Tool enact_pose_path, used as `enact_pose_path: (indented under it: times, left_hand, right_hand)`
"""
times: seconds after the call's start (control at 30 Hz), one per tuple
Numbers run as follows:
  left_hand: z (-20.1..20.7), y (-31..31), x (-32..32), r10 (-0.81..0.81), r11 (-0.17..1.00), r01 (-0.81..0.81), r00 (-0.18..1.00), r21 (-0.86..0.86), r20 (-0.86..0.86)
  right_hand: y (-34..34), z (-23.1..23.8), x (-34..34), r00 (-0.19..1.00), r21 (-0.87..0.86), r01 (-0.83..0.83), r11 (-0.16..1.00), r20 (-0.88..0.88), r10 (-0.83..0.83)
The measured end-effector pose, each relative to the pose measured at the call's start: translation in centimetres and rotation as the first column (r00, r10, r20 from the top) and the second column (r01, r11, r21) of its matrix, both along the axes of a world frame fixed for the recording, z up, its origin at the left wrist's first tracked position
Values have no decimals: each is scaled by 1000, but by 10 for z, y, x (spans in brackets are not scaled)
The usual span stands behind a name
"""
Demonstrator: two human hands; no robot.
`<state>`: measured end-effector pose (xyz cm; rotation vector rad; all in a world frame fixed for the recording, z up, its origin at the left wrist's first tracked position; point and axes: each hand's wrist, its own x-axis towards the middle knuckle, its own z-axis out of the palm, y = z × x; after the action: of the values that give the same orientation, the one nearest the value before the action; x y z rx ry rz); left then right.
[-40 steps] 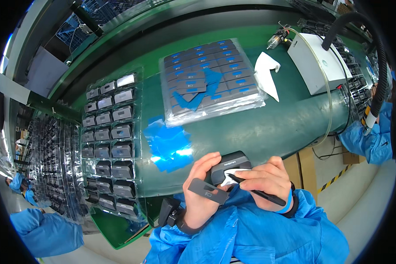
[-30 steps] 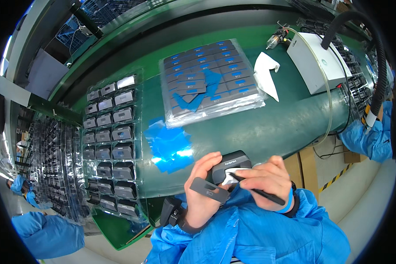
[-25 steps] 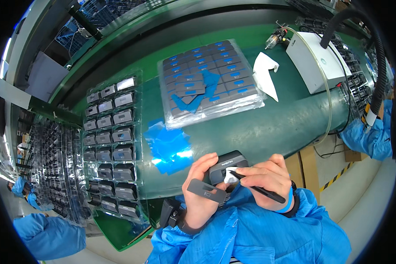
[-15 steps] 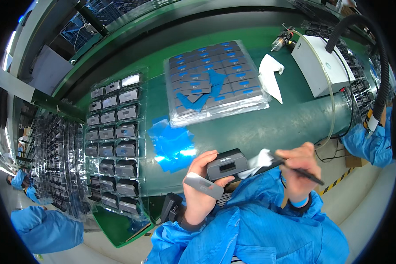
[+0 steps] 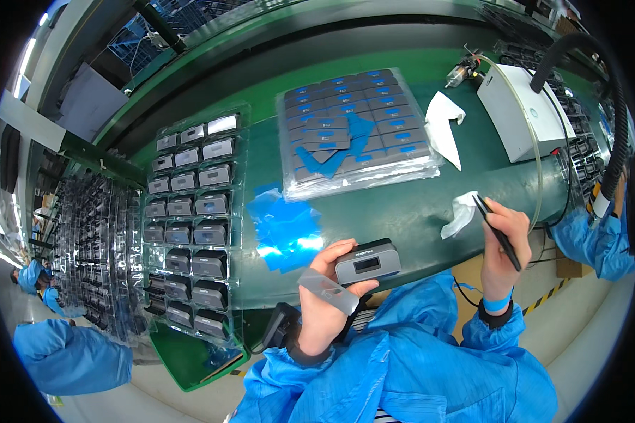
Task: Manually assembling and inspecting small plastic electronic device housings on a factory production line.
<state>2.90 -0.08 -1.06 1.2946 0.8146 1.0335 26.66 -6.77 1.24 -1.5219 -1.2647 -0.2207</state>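
Note:
My left hand is closed around a small grey-and-black device with a dark window in its front. A thin grey panel lies against the palm of that hand, below the device. Farther right, my right hand grips black tweezers between the fingers. Their tips meet the upper corner of a crumpled white wipe over the green work surface. Blue film pieces lie on the bench beyond my left hand.
Clear trays of similar devices stand at the left. A stack of grey panels with blue film lies ahead, beside a folded white cloth. A white box and black hose are at right. A green bin sits lower left.
My right hand has moved away from the device, carrying the white wipe in the tweezers rightward and farther out over the bench. My left hand still holds the device and the panel.

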Motion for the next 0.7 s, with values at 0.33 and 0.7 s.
enact_pose_path:
  times: [0.33, 0.7]
  left_hand:
    - [0, -1, -2, -9, 999, 9, 1000, -40, 2]
    - [-8, 8, 7, 272, 904, -174, 939, 390, -209]
  right_hand:
    - [14, -23, 0, 962, -487, 53, 872, 258, 85]
    - [10, 11, -99, 644, -195, -719, 667, -548, 534]
